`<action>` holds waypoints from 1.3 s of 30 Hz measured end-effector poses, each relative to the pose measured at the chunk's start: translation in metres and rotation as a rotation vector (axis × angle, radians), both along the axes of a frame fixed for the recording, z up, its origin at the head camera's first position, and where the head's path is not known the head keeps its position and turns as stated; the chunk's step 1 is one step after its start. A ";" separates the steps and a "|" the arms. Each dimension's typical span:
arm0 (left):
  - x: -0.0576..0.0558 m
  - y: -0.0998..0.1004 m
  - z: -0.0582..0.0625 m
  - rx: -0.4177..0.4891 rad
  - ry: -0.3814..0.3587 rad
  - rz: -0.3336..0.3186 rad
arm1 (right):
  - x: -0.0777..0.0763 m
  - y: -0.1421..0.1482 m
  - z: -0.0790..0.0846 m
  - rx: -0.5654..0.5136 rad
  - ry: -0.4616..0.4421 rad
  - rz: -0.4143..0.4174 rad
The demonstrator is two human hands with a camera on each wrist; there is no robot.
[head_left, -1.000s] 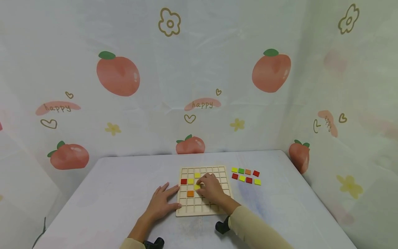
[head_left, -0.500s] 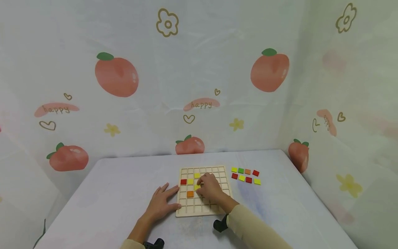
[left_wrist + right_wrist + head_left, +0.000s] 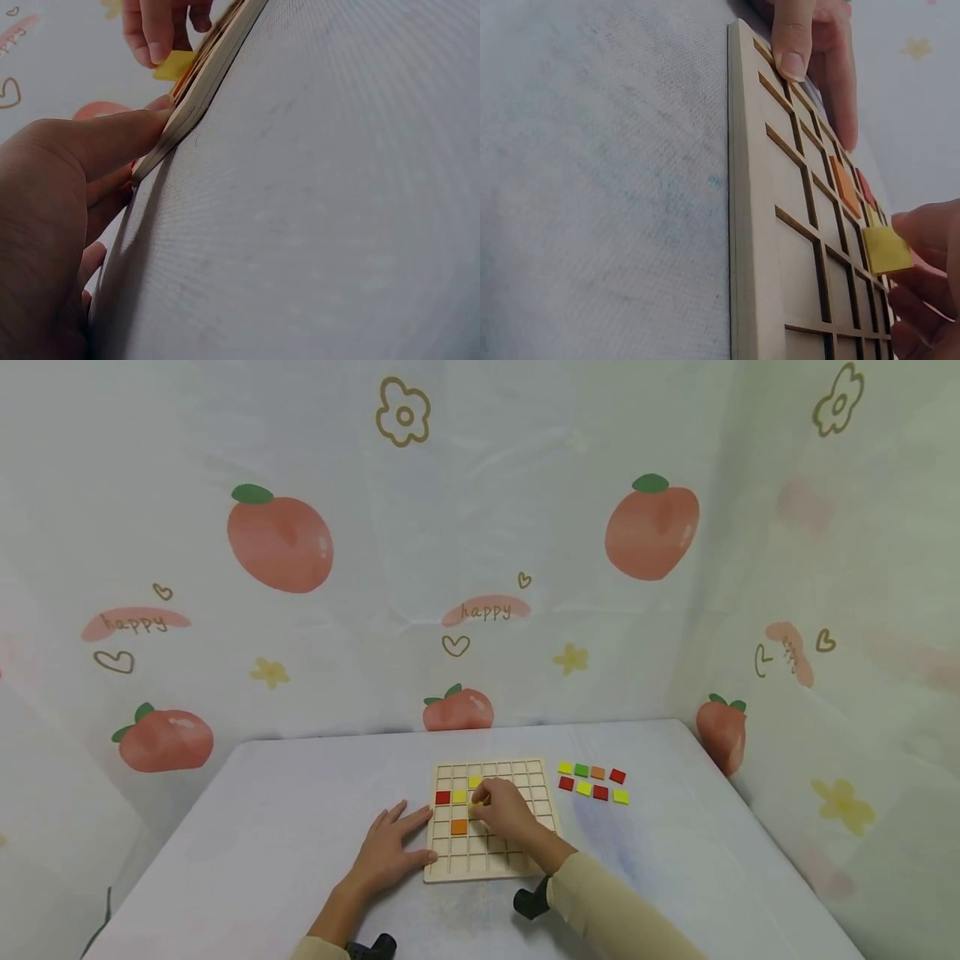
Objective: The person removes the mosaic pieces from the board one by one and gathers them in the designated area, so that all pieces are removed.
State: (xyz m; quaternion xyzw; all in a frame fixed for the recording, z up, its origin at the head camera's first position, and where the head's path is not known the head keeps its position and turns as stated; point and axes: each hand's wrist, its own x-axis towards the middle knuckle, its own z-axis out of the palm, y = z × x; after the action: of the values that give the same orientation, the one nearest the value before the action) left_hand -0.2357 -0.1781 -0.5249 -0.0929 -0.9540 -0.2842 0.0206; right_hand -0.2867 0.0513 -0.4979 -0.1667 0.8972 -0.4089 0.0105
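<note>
A pale wooden grid board lies flat on the table. My right hand is over its middle and pinches a yellow square tile between thumb and fingertips. That tile is tilted up, standing proud of the cells in both wrist views. My left hand rests at the board's left side, fingers spread, with the thumb on the front-left part of the rim. Set in cells near the left are a red tile, an orange tile and two more yellow tiles, one beside the red tile.
Right of the board, several loose tiles in yellow, green, orange and red lie in two rows, among them a green tile. The white-covered table meets a fruit-printed cloth backdrop behind. Black wrist devices show near both cuffs.
The right fingers have drawn together on the yellow tile, which lay flat in the grid and is now tipped up. The left hand has stayed in place.
</note>
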 end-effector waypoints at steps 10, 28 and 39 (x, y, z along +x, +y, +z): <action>-0.001 -0.002 0.001 0.002 0.021 -0.033 | 0.001 0.002 -0.005 -0.008 0.006 0.072; 0.000 -0.001 0.000 0.005 0.037 -0.024 | 0.006 0.025 0.002 -0.055 0.013 0.049; 0.001 -0.001 0.000 -0.006 0.049 -0.031 | 0.010 0.057 0.007 -0.079 0.020 -0.014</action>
State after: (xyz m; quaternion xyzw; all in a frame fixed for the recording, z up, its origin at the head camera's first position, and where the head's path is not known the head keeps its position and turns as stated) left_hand -0.2348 -0.1794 -0.5253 -0.1144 -0.9526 -0.2791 0.0391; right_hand -0.2768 0.1086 -0.4908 -0.1648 0.8815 -0.4424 -0.0078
